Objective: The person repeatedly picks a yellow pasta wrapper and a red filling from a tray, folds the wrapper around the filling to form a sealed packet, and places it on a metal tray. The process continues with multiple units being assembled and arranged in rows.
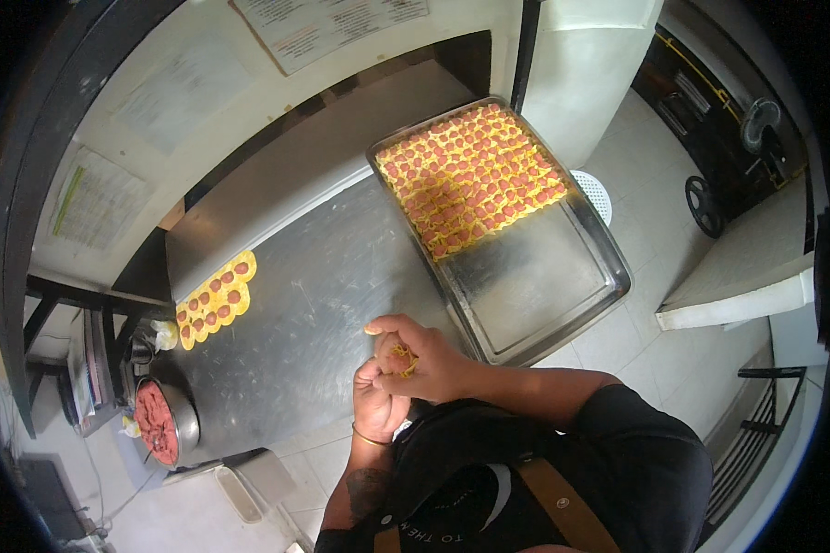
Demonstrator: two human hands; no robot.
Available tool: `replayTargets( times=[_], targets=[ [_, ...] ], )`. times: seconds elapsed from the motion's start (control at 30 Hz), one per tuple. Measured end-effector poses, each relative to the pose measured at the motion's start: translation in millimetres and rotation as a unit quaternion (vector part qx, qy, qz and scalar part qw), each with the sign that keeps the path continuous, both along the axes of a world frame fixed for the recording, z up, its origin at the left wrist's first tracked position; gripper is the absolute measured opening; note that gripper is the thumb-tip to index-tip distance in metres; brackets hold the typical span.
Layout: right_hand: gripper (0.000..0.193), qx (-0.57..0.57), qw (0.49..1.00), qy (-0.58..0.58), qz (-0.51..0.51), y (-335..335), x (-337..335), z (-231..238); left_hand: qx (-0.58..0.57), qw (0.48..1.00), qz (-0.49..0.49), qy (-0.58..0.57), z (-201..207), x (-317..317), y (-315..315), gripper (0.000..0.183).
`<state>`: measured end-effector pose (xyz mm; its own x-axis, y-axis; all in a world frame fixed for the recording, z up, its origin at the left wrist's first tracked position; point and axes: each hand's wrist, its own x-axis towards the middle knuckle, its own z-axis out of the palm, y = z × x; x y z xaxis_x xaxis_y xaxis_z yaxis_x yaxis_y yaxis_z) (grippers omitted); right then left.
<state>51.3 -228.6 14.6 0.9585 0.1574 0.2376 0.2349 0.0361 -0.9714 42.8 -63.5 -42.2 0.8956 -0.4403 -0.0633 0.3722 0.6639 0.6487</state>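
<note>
My left hand [376, 396], with a bracelet at the wrist, and my right hand [429, 358] are cupped together over the front of the steel table. Both are closed around a small dumpling [402, 360], mostly hidden by the fingers; its frilly yellow wrapper edge shows between them. At the table's left lie flat yellow wrappers [214, 284] in overlapping rows, each with a ball of pink meat. To the right, a large metal tray [535, 300] holds close rows of open-topped yellow dumplings [470, 170] over its far part; its near part is bare metal.
A steel bowl [187, 426] of pink meat filling [159, 422] stands at the table's left end. A wall with taped papers [337, 26] runs behind the table [314, 276]. A white perforated stool [592, 195] is on the tiled floor beyond the tray.
</note>
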Motion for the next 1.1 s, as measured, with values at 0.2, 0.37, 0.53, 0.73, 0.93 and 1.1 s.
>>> replayTargets(
  times=[0.2,0.37,0.53,0.73,0.93,1.1],
  targets=[
    [0.041,-0.064,0.981,-0.108,-0.147,-12,10,-25,-0.036,0.989,-0.005,0.146,29,7,-27,0.053],
    [0.029,-0.085,0.977,-0.17,-0.094,-28,12,-24,-0.033,0.987,-0.095,0.129,66,10,-19,0.081],
    [0.027,-0.079,0.974,-0.169,-0.127,-23,4,-28,-0.006,0.981,-0.152,0.124,65,19,-9,0.094],
    [0.029,-0.113,0.99,-0.069,-0.041,-34,-9,-30,-0.063,0.968,-0.209,0.124,63,28,-5,0.098],
    [0.07,-0.183,0.968,-0.103,-0.137,-69,3,-39,0.049,0.97,-0.163,0.173,35,49,-24,0.092],
    [0.049,-0.391,0.919,-0.002,-0.047,-122,-2,-38,0.136,0.958,-0.192,0.166,28,70,-67,0.084]
  ],
)
